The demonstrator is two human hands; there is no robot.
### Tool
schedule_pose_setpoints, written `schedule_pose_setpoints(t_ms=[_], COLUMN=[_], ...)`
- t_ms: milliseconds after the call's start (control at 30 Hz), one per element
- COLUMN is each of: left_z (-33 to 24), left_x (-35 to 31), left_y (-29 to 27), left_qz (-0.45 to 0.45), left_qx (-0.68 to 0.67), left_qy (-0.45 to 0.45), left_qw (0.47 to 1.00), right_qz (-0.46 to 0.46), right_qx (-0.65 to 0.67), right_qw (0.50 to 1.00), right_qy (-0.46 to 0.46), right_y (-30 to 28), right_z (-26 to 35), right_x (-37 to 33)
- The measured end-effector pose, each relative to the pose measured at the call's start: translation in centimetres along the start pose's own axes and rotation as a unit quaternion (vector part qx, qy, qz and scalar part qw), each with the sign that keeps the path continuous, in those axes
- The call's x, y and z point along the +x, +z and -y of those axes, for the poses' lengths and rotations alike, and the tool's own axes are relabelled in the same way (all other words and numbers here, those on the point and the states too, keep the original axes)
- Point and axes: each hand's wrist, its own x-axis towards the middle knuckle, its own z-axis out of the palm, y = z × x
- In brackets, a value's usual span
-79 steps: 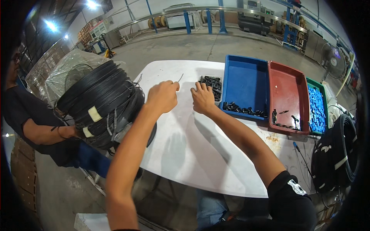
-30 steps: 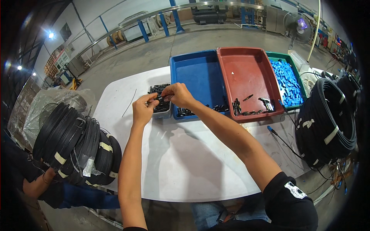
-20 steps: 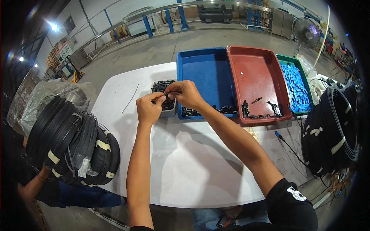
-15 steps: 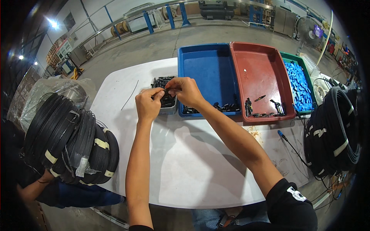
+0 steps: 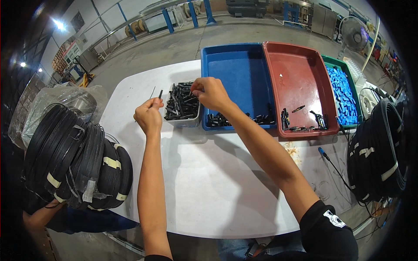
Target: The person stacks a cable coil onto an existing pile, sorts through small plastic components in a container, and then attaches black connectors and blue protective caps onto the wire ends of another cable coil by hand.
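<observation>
Cable [image 5: 160, 93], thin and black, is pinched between the fingertips of the left hand [image 5: 148, 116], its short end standing up above the table [image 5: 209, 182]. At about three o'clock from that hand, the right hand [image 5: 211, 92] is held over a small white box [image 5: 182, 114] of black plastic parts [image 5: 180, 102], its fingers drawn together at the tips as if nipping one piece (too small to be confirmed). Beyond the box, again at three o'clock, a blue tray [image 5: 235, 69] is seen with more black parts along its near edge, then a red tray [image 5: 300, 78] with a few loose pieces, then a green tray [image 5: 348, 91] full of blue parts. Coils of black cable [image 5: 74, 156] are stacked at nine o'clock, and another coil [image 5: 379, 152] hangs at the right edge.

A slip seems possible: the cable end is held by fingertips only, and it could be dropped or bent if the small part is pushed on off-centre. The box could also be nudged by the right wrist.

Whether anything is actually gripped in the right hand cannot be told. The far trays are bent by the lens, and another person's arm [image 5: 39, 215] is cut off at seven o'clock.
</observation>
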Motion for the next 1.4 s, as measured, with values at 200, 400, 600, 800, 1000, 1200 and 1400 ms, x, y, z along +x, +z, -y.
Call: schedule_pose_setpoints(t_ms=[200, 400, 600, 800, 1000, 1200, 1400], left_z=[1.4, 0.7, 0.2, -2.1, -4.9, -5.2, -5.3], left_x=[-0.3, -0.6, -0.9, -2.0, -3.4, -4.0, -4.4], left_y=[-0.8, -0.2, 1.1, 1.2, 1.2, 1.6, 1.2], left_qz=[0.011, 0.073, 0.081, 0.142, 0.159, 0.134, 0.059], left_qx=[-0.044, 0.073, 0.154, 0.183, -0.018, -0.047, 0.044], left_qy=[-0.010, 0.173, 0.291, 0.231, 0.201, 0.221, 0.453], left_qw=[0.999, 0.979, 0.941, 0.945, 0.967, 0.965, 0.889], right_qz=[0.136, 0.153, 0.061, 0.095, 0.106, 0.132, 0.113], right_qx=[-0.143, -0.255, -0.121, 0.381, 0.486, 0.481, 0.357], right_qw=[0.980, 0.950, 0.983, 0.913, 0.855, 0.860, 0.926], right_qy=[-0.014, -0.098, -0.126, 0.112, 0.147, 0.108, 0.051], right_y=[-0.2, -0.2, 1.1, -0.4, -2.6, -3.3, -4.9], right_z=[0.5, 2.3, 1.2, 0.1, 1.3, 0.8, 1.3], right_x=[2.3, 2.1, 1.8, 1.3, -0.6, -2.2, -3.9])
